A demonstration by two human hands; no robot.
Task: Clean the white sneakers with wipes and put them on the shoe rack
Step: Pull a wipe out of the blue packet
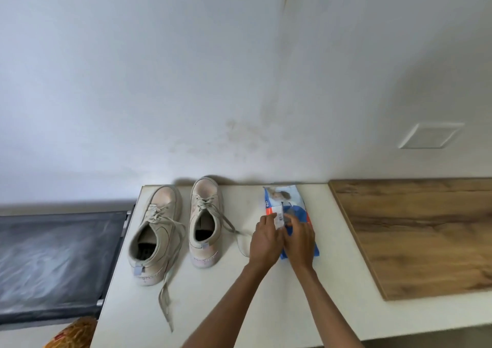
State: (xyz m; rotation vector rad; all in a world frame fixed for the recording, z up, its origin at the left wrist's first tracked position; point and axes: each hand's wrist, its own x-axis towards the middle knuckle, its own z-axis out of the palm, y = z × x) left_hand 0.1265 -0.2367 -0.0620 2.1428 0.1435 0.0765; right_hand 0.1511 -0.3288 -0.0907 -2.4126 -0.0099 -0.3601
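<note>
Two bare forearms are seen reaching up from the lower edge of the view to a blue and white pack of wipes (292, 206) lying flat on a white table (266, 307). Left hand (266, 237): laid at the pack's left side, fingers curled, a white label flap (279, 216) pinched at its tips and lifted off the pack. Right hand (299, 241): placed over the near half of the pack, fingers bent down onto the wrapper; whether anything is pinched under them cannot be told. The pack's contents are hidden by the hands and the flap. Left sneaker (155, 234) and right sneaker (205, 221): off-white, visibly soiled, stood upright side by side on the table's left part, toes toward the wall, heels toward the camera, apart from each other and well left of the pack. Their laces are untied; one is trailed down toward the near table edge, another is looped across the table to just beside the left hand. Wooden board (415, 230): laid on the table's right part. Dark grey fabric shelf with a metal frame (58, 262): set lower, against the table's left side. Yellow patterned object (73, 334): partly visible at the lower left. White wall (213, 68): stained above the table, with a white square plate (431, 136) at right.
</note>
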